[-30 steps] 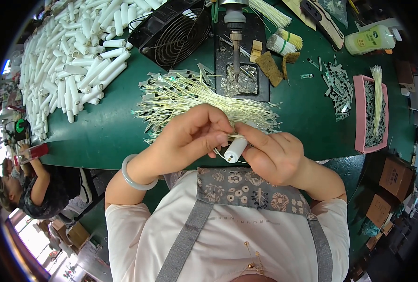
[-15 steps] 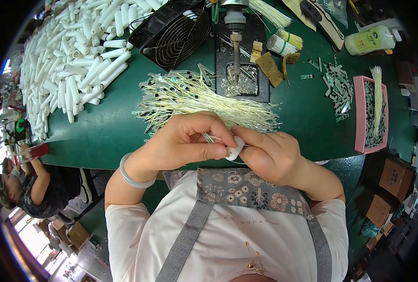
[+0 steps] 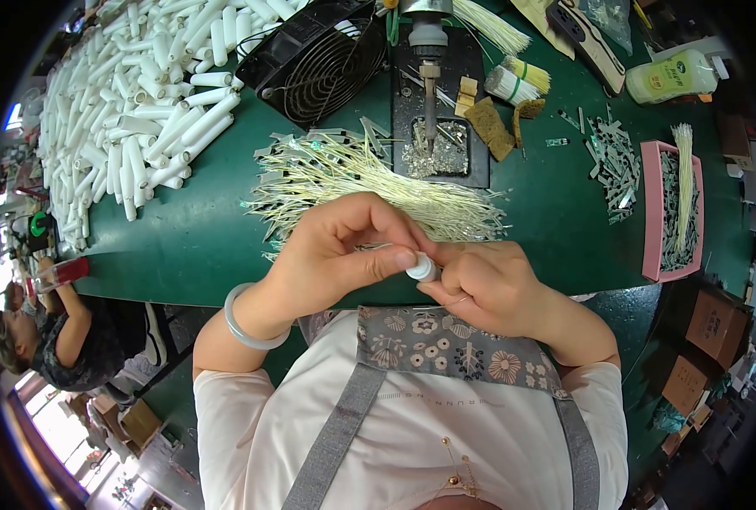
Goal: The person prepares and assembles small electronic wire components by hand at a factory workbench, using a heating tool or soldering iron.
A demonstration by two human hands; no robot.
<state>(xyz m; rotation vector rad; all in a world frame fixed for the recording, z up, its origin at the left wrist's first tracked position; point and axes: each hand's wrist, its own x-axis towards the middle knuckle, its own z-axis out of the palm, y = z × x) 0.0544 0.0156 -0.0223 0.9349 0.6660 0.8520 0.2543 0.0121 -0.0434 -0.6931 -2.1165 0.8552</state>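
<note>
Close to the table's front edge, my left hand [image 3: 340,246] pinches the end of a small white plastic tube [image 3: 423,269] between thumb and fingertips. My right hand [image 3: 488,285] is curled around the tube's other side, its fingers closed. A thin pale wire [image 3: 457,301] runs out by the right fingers; where it leads is hidden. Just beyond both hands lies a spread heap of thin pale-yellow wires [image 3: 369,183] with small strips at their left ends.
At left lies a large pile of white tubes [image 3: 153,115]. Behind the wires stand a black fan [image 3: 318,81] and a soldering iron [image 3: 430,93] over a solder tray [image 3: 437,157]. Small strips [image 3: 616,161], a pink box [image 3: 653,212] and a bottle [image 3: 671,75] are at right. A person [image 3: 63,340] sits at far left.
The white tube has turned, so that its rounded end now faces up toward me. My right fingers have curled in tighter beneath it, and my left fingers have shifted on its end.
</note>
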